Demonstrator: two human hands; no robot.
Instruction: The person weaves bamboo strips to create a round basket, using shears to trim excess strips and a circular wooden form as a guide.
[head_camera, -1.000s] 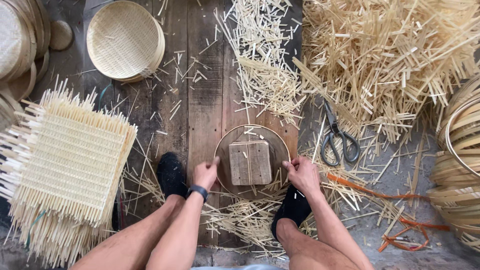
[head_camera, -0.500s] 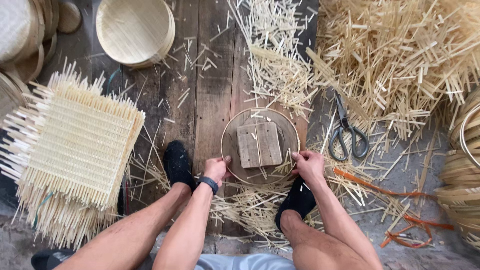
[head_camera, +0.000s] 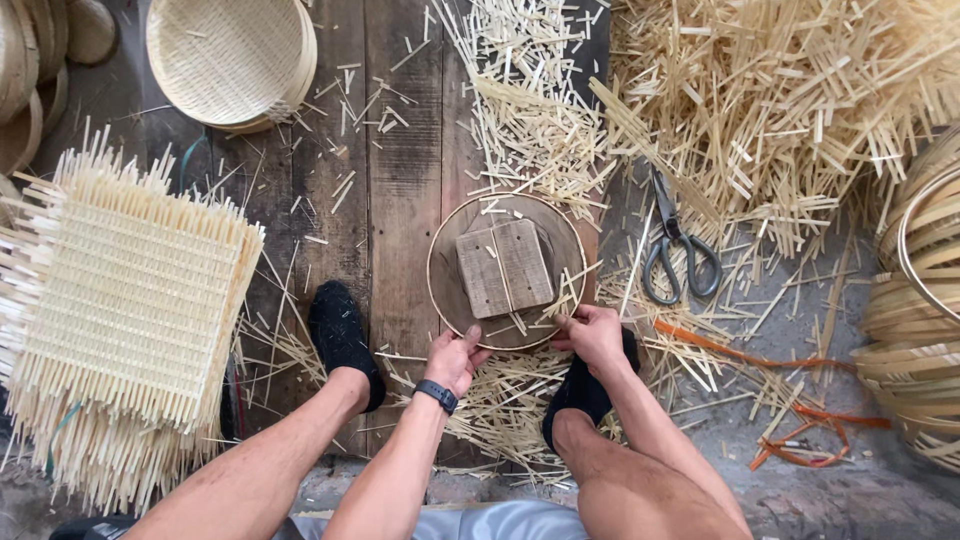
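A thin round bamboo hoop (head_camera: 436, 240) lies on a round wooden disc on the plank floor, with a square wooden block (head_camera: 505, 268) in its middle. My left hand (head_camera: 456, 359) grips the hoop's near edge on the left; a dark watch sits on that wrist. My right hand (head_camera: 590, 335) pinches the hoop's near edge on the right. Both hands rest close together at the disc's front rim, between my two black-socked feet.
A stack of square woven bamboo mats (head_camera: 125, 300) lies at left. Round woven trays (head_camera: 230, 60) sit at top left. Scissors (head_camera: 675, 250) lie right of the disc. A heap of bamboo strips (head_camera: 790, 110) fills the top right; coiled hoops (head_camera: 920, 300) stand at right.
Both hands slid along the hoop's near edge and drew closer together. The view shifted slightly, so the disc sits more to the right and lower in frame.
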